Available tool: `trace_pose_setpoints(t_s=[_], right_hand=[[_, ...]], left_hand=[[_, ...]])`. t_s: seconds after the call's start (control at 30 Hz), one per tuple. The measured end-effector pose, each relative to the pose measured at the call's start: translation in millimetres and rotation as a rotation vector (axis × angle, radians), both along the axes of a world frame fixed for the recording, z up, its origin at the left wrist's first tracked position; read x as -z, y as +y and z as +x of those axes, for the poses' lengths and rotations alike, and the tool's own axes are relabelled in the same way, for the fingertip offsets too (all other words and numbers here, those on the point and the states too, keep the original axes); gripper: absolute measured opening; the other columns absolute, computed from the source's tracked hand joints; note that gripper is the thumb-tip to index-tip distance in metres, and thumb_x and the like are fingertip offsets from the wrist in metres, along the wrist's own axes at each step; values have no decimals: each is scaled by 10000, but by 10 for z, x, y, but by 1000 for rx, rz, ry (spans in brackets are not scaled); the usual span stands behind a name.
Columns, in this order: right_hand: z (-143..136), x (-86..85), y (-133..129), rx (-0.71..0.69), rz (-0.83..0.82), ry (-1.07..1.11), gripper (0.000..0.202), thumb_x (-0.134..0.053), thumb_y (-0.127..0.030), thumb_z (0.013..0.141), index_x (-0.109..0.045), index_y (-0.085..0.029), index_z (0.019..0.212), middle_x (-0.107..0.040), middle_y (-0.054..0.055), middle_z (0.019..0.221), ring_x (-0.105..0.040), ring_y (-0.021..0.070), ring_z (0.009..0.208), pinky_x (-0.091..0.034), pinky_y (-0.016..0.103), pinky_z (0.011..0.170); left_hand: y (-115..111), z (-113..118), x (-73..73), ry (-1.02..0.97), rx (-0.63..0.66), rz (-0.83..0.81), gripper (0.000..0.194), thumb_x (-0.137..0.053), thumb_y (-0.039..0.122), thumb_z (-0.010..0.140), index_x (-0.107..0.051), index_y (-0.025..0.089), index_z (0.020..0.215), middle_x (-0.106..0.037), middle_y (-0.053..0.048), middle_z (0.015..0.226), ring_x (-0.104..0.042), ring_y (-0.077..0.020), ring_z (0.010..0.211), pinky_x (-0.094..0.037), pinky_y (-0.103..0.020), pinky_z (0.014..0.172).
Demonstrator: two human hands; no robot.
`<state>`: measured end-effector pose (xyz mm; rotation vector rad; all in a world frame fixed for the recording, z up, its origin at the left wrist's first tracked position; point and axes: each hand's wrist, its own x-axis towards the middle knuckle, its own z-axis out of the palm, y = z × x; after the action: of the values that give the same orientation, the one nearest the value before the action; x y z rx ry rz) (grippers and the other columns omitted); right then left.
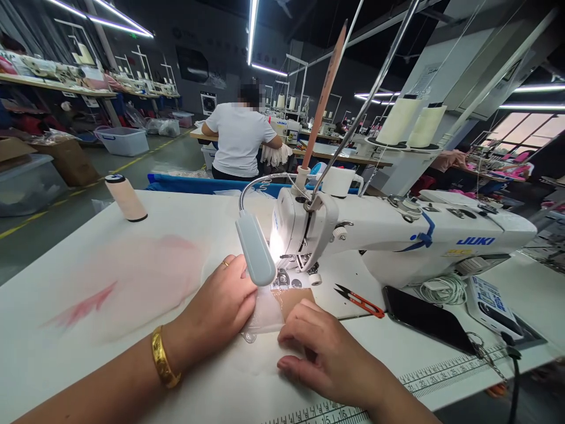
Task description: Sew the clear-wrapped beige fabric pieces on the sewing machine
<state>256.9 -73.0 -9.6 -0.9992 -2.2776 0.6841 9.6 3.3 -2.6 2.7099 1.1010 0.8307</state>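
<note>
My left hand (227,294), with a ring and a gold bracelet, lies on sheer pale fabric (265,317) beside the sewing machine's (304,229) needle area. Its fingers are stretched forward, the tips partly hidden by the lamp head (256,250). To the right, my right hand (313,347) has its thumb apart from bent fingers, and the fingertips touch the near edge of a tan piece (296,303) by the presser foot. Whether anything is pinched there is hidden. More sheer fabric with pink parts (132,282) spreads over the table at left.
Orange-handled thread snips (359,300), a black phone (428,318), a coiled cable (441,290) and a white box-shaped device (492,306) lie at right. A peach thread spool (126,198) stands at the far left of the table. Ahead, a person (241,135) sits at another machine.
</note>
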Motion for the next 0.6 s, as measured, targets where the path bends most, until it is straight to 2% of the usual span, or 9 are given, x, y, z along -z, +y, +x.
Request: trace_pose_setpoints(t_s=[0.2, 0.33, 0.5, 0.6], right_hand=[[22, 12, 37, -15, 20, -48, 121, -611, -209, 1058, -639, -219, 940, -629, 15, 905, -531, 191, 865, -433, 307, 756], [3, 20, 48, -4, 39, -18, 139, -583, -177, 1041, -623, -214, 913, -624, 11, 867, -533, 182, 833, -435, 305, 741], [-3, 16, 49, 59, 17, 33, 164, -581, -177, 1001, -628, -215, 848, -621, 15, 832, -541, 184, 806, -447, 300, 706], [5, -6, 58, 77, -5, 87, 187, -589, -191, 1001, -650, -218, 826, -638, 16, 817, -562, 185, 801, -464, 304, 713]], left_hand=[[-70, 42, 24, 89, 170, -90, 382, -385, 198, 1057, -736, 232, 1201, -710, -101, 1138, -624, -270, 960, -492, -388, 773], [-76, 54, 28, 128, 163, -109, 381, -378, 211, 1070, -728, 244, 1215, -702, -101, 1157, -636, -272, 987, -478, -376, 771], [-84, 80, -6, 126, 176, -118, 347, -408, 212, 1062, -738, 240, 1165, -699, -100, 1116, -624, -247, 883, -455, -355, 724], [-87, 99, -5, 118, 183, -120, 332, -423, 208, 1056, -740, 240, 1147, -696, -97, 1096, -621, -261, 921, -460, -362, 745]])
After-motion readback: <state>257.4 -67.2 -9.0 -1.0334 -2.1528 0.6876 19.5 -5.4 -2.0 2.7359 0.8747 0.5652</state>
